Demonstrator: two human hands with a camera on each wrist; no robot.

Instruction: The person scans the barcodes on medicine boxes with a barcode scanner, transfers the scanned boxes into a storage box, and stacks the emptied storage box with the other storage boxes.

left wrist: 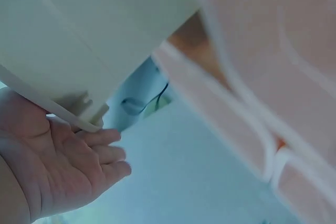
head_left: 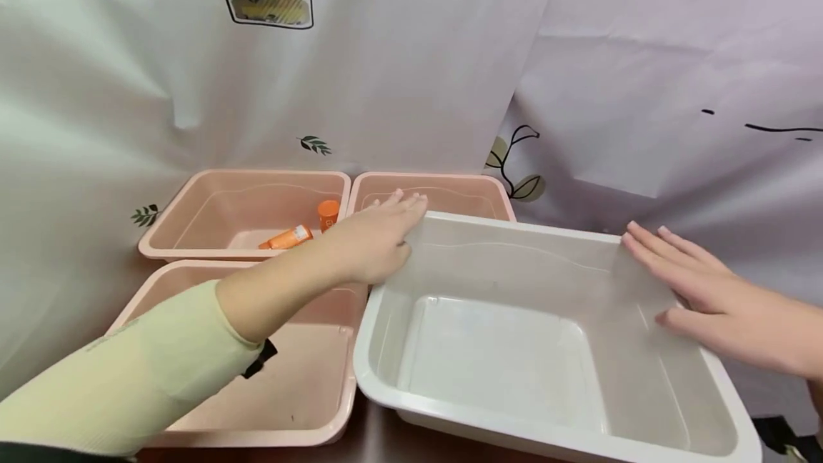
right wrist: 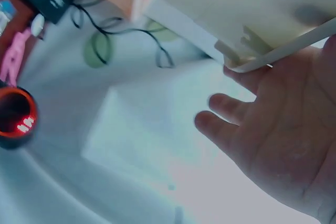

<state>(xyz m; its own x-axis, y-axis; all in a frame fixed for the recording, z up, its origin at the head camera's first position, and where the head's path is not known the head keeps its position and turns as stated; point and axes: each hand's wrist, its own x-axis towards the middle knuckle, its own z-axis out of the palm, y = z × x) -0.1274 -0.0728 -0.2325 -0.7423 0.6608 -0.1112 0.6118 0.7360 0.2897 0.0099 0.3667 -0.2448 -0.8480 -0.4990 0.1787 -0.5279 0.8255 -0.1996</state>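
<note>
A large grey-white plastic bin (head_left: 501,349) sits at the right in the head view, tilted a little, with nothing inside. My left hand (head_left: 379,238) lies at its far left corner, fingers straight and palm down. At the far right corner, my right hand (head_left: 701,284) touches the rim with extended fingers. The left wrist view has the bin's rim (left wrist: 52,106) crossing the left hand (left wrist: 63,169), its fingertips reaching past the corner. Likewise, the rim (right wrist: 294,48) lies against the right hand (right wrist: 278,140) in the right wrist view.
Pink bins (head_left: 244,174) stand at the left and behind. The back left one holds an orange tube (head_left: 288,237) and an orange-capped container (head_left: 328,213). Printed cloth (head_left: 411,77) hangs behind. Black cables (right wrist: 131,30) and a dark round object with an orange ring (right wrist: 16,116) lie nearby.
</note>
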